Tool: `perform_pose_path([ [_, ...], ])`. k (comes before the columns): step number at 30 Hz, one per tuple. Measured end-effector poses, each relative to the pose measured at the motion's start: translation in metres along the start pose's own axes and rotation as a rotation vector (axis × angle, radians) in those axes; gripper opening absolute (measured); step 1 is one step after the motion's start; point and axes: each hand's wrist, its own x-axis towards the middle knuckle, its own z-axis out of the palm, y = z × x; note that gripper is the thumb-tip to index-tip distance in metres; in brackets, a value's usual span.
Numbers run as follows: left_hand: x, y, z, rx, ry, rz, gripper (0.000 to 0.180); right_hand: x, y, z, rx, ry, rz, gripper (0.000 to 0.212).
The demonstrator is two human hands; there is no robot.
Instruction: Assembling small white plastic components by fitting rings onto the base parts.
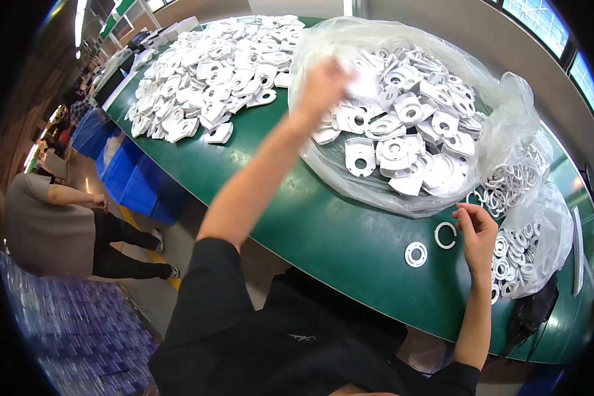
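White plastic brackets (402,142) fill the clear bag (508,99) lying open on the green counter (323,224). My left hand (323,82) is stretched out over the bag's near-left edge, right on top of the brackets; it is blurred, so I cannot tell whether its grip is apart or clamped on a piece. My right hand (476,231) rests on the counter just below the bag, fingers curled loosely and partly apart, its fingertips touching a white open ring (445,235). A flat white washer (416,254) lies just left of that ring, free of my grip. To the right of my right hand a second bag (541,231) holds more rings, close beside my wrist. Well beyond my left hand, a loose heap of brackets (211,79) covers the far end of the counter. Another person (53,224) bends over at the left, near blue bins (132,171).
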Motion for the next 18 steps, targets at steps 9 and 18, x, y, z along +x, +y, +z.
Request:
perform_pose_path([
  [9,0.110,-0.005,-0.147,-0.263,0.478,-0.130,0.063,0.000,-0.001,-0.001,-0.107,0.013,-0.006,0.013],
  [18,-0.004,-0.008,-0.014,0.489,-0.141,0.244,0.029,-0.010,-0.023,-0.024,-0.515,-0.426,-0.105,0.035],
])
